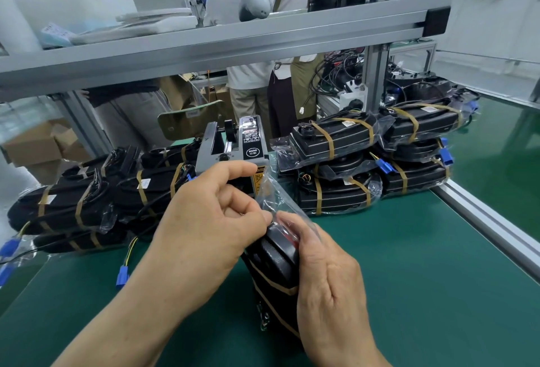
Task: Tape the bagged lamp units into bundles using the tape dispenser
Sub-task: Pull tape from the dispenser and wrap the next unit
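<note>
A black lamp unit [273, 261] in a clear plastic bag stands on end on the green mat, with brown tape strips across its lower part. My right hand [327, 282] grips its right side near the top. My left hand [204, 220] pinches the loose clear bag end [274, 194] above the unit. Just behind my hands stands the grey tape dispenser [233, 144]. A pile of taped bundles [87, 200] lies at the left. More taped bundles [374, 159] are stacked at the right.
The green mat [409, 264] covers the bench, with an aluminium rail [491, 220] along its right edge. A blue connector [122, 276] on wires lies left of my forearm. An aluminium shelf beam [233, 45] crosses overhead. People stand behind the bench.
</note>
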A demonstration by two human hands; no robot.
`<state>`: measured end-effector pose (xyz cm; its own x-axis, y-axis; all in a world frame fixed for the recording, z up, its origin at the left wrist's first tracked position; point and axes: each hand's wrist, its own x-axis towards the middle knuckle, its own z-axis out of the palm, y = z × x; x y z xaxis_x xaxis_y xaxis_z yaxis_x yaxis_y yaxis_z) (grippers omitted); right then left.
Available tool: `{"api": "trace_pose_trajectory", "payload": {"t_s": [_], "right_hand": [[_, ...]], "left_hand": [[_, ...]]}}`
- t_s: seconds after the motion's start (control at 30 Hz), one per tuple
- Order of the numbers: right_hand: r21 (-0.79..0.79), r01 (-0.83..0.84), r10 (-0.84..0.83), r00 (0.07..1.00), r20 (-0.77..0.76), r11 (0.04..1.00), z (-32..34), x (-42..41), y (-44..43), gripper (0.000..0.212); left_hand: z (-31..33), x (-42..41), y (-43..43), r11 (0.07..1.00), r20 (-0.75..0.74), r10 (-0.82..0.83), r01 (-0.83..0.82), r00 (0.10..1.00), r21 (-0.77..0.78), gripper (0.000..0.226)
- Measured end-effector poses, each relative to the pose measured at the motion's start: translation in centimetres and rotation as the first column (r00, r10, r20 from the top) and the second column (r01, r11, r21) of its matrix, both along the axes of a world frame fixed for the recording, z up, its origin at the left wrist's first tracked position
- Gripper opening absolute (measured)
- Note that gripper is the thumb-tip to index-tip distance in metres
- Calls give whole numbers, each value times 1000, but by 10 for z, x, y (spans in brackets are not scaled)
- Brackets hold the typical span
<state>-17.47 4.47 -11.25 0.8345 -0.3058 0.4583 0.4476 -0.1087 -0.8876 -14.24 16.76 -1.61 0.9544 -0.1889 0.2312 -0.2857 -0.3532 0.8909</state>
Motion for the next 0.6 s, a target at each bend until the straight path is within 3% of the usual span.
{"api": "trace_pose_trajectory", "payload": {"t_s": [0.6], "right_hand": [[-48,14,-13,1000,18,999,-2,0,1,42]], "left_hand": [[-2,-2,1,999,21,11,-11,1000,31,51]]}}
